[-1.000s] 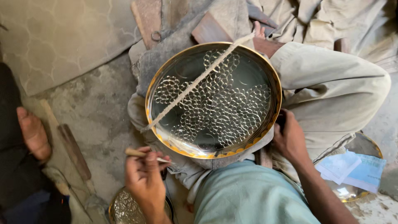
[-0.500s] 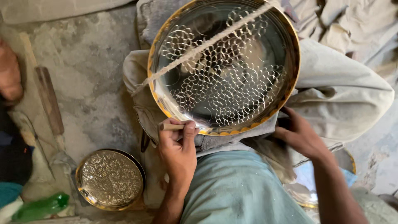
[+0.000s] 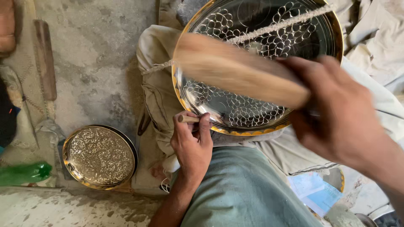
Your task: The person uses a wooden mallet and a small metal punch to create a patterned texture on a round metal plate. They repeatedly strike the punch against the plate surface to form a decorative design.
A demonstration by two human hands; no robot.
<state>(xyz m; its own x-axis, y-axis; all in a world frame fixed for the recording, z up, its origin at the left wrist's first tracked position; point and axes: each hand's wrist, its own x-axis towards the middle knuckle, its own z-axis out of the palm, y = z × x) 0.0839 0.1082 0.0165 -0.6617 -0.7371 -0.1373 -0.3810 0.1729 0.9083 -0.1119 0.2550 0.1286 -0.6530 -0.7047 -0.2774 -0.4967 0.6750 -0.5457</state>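
A large round metal tray (image 3: 320,38) with a gold rim and an engraved scale pattern rests on my lap over a grey cloth. A twisted cord (image 3: 273,28) crosses it. My left hand (image 3: 191,145) grips a small wooden-handled chisel (image 3: 188,119) with its tip on the tray's near rim. My right hand (image 3: 336,113) is raised above the tray, blurred, holding a wooden mallet (image 3: 235,69) whose head is over the tray's left part.
A smaller engraved round tray (image 3: 99,156) lies on the concrete floor at the left. A green plastic bottle (image 3: 23,173) lies at the far left. A wooden-handled tool (image 3: 45,59) rests on cloth at upper left. Blue and white papers (image 3: 313,191) lie at lower right.
My right hand has come up from beside my leg and now swings a wooden mallet over the tray. The view has shifted so the tray sits higher and to the right.
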